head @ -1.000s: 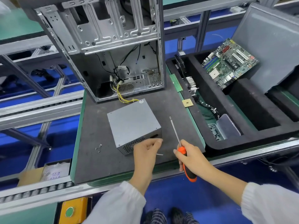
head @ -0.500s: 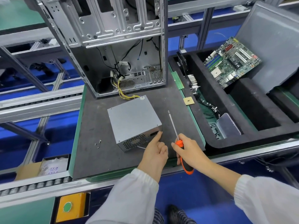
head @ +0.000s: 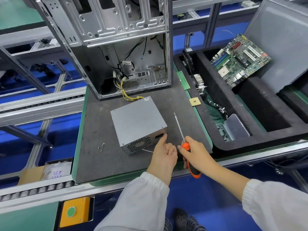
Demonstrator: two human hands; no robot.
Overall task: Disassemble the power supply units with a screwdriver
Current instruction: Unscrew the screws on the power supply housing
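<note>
I count one power supply unit, one screwdriver, one open computer case, one motherboard, three loose screws, two hands, left, right.

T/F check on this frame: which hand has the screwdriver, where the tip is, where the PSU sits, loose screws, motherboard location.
1. The right hand grips the screwdriver by its orange handle. True.
2. The screwdriver tip is seated in a screw on the power supply unit. False: the tip points away over the mat, beside the unit.
3. The power supply unit sits inside the computer case. False: it rests on the grey mat in front of the case.
4. Loose screws lie on the mat left of the unit. True.
5. The motherboard lies in the black foam tray. True.
</note>
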